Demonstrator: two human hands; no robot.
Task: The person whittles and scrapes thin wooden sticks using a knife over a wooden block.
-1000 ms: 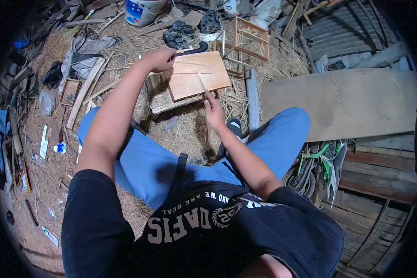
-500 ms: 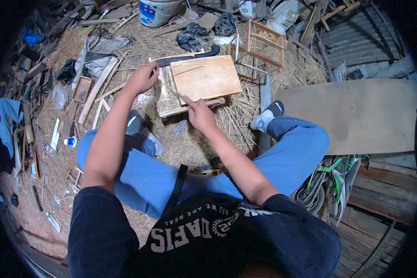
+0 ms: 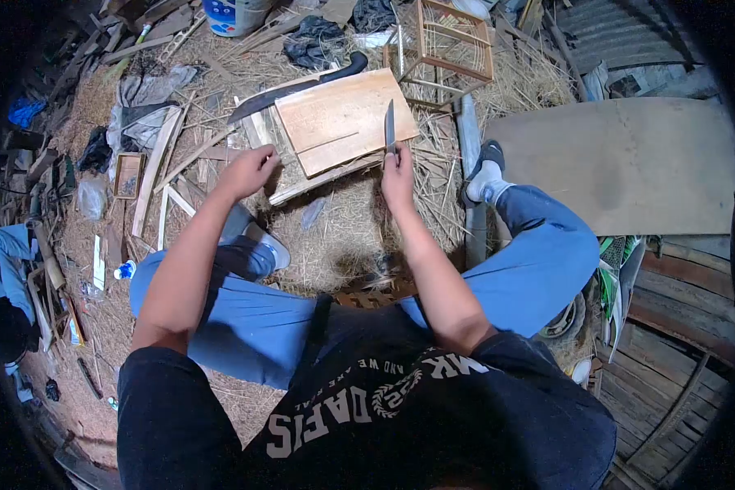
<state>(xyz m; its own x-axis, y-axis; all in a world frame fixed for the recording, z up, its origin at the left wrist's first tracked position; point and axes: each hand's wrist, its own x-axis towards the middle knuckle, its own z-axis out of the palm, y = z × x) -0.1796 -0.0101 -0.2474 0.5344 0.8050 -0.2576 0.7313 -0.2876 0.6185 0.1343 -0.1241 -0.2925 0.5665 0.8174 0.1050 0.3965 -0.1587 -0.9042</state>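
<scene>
My right hand (image 3: 398, 173) grips a knife (image 3: 389, 122) at the lower right corner of a pale wooden board (image 3: 335, 110). Its narrow dark blade points up and away, over the board's right part. My left hand (image 3: 251, 171) is off the board's lower left side, its fingers loosely bent, thumb and forefinger slightly apart, with nothing visible between them. A thin wooden strip (image 3: 327, 143) lies across the lower part of the board. Behind the board rests a machete (image 3: 282, 95) with a black curved handle.
A small wooden frame (image 3: 457, 61) stands behind right. A large flat panel (image 3: 612, 167) lies at the right. Offcuts (image 3: 157, 167), a small wooden box (image 3: 128, 175), black plastic bags (image 3: 314, 42) and a bucket (image 3: 235, 16) are on the straw-covered ground.
My right hand has moved right along the board's near edge, and the knife blade now shows upright. My left hand has drawn away from the machete. The strip lies nearer the board's lower edge.
</scene>
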